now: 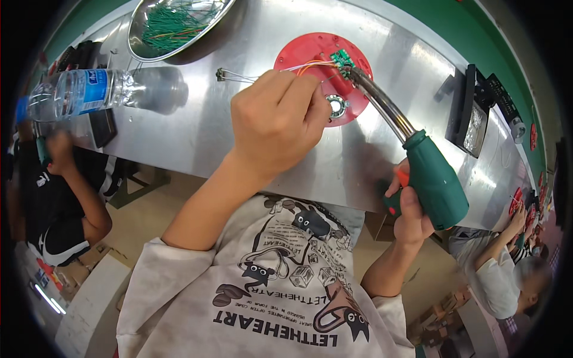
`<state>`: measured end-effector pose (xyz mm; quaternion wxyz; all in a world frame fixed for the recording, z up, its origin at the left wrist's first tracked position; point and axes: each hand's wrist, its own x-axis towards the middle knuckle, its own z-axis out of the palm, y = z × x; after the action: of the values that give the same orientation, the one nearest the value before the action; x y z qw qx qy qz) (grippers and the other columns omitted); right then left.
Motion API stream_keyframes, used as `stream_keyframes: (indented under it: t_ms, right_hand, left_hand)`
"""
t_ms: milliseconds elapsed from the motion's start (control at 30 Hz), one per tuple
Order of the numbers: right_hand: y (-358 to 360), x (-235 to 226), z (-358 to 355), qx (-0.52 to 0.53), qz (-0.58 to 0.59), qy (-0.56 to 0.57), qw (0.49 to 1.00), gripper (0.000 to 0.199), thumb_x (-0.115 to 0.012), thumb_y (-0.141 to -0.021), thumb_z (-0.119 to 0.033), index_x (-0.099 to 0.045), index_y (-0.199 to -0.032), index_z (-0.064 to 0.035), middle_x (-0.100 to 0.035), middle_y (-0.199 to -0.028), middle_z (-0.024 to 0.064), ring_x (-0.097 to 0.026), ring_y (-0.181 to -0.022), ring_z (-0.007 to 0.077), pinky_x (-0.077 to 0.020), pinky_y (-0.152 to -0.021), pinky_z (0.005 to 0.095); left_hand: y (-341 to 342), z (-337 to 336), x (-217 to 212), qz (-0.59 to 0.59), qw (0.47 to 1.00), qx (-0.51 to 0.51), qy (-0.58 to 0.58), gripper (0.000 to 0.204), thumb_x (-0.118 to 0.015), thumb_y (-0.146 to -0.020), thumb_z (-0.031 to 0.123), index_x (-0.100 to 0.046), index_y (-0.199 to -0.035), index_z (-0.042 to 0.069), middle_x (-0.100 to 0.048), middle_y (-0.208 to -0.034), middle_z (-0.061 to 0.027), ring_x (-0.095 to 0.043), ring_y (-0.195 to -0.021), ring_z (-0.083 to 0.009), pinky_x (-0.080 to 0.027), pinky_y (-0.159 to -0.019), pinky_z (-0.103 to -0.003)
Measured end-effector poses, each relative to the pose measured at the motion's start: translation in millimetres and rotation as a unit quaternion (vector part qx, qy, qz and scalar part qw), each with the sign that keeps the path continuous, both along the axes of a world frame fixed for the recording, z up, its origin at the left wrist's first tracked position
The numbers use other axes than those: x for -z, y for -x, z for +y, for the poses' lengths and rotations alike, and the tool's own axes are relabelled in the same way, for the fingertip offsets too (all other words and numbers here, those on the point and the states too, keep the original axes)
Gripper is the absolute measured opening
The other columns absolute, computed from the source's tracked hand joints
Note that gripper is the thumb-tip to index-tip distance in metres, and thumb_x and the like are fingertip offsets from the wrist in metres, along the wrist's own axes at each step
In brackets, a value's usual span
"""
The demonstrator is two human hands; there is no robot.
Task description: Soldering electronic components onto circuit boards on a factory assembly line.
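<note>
In my right hand (412, 206) is a green soldering gun (439, 179), with an orange trigger and a long metal barrel. Its tip meets a small green circuit board (342, 61) on a round red plastic housing (307, 51). My left hand (280, 116) is closed in a pinch above the housing's near left side. A thin wire seems to run from its fingertips toward the board; the fingers hide most of it. White wires (290, 69) pass behind that hand to a small part (221, 74) on the left. A round silver speaker-like part (336, 106) sits in the housing.
A metal bowl (134, 36) of green wires (179, 27) stands at the far left. Below it lies a clear water bottle (89, 92) on the metal table (250, 36). At right is a black tray (471, 113). Other people (65, 203) work on both sides.
</note>
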<state>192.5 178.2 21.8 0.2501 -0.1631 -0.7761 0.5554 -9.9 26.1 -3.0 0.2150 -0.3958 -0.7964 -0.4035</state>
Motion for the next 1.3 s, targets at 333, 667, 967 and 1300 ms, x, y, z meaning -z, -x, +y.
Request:
stream_keyframes:
  t_ms: [333, 667, 967, 1300]
  right_hand:
    - [-0.9, -6.4, -3.0, 0.001, -0.013, 0.070, 0.997, 0.047, -0.062, -0.093, -0.020, -0.058, -0.127, 0.0118, -0.065, -0.100, 0.0192, -0.059, -0.064, 0.0204, -0.0491, -0.059, 0.0319]
    - [7.5, -2.8, 2.0, 0.026, -0.005, 0.159, 0.987, 0.042, -0.064, -0.092, -0.023, -0.059, -0.115, 0.0108, -0.062, -0.095, 0.0188, -0.058, -0.062, 0.0211, -0.0493, -0.056, 0.0314]
    - [1.7, -2.0, 7.4, 0.014, 0.053, 0.080, 0.995, 0.048, -0.062, -0.093, -0.032, -0.059, -0.113, 0.0110, -0.063, -0.095, 0.0207, -0.061, -0.060, 0.0208, -0.0492, -0.051, 0.0311]
    - [-0.2, -1.2, 4.3, 0.017, 0.043, 0.082, 0.996, 0.047, -0.061, -0.094, -0.032, -0.059, -0.114, 0.0100, -0.062, -0.096, 0.0222, -0.061, -0.060, 0.0204, -0.0501, -0.050, 0.0312]
  left_hand:
    - [0.1, 1.6, 3.3, 0.031, 0.999, -0.011, 0.020, 0.012, -0.071, -0.071, 0.003, -0.059, -0.072, 0.006, -0.051, -0.064, -0.0040, -0.054, -0.056, -0.0214, -0.043, -0.046, -0.035]
    - [0.2, 1.5, 4.4, 0.034, 0.999, -0.015, 0.036, 0.016, -0.071, -0.071, 0.004, -0.055, -0.068, 0.007, -0.052, -0.063, -0.0047, -0.054, -0.056, -0.0215, -0.043, -0.046, -0.035]
    - [0.9, 3.2, 5.8, 0.040, 0.999, -0.016, 0.027, 0.018, -0.071, -0.071, 0.004, -0.054, -0.067, 0.007, -0.049, -0.062, -0.0045, -0.053, -0.055, -0.0216, -0.042, -0.046, -0.036]
    - [-0.9, 1.0, 4.2, 0.029, 0.999, -0.003, 0.030, 0.012, -0.071, -0.072, 0.003, -0.060, -0.074, 0.005, -0.053, -0.069, -0.0060, -0.056, -0.061, -0.0230, -0.046, -0.051, -0.036]
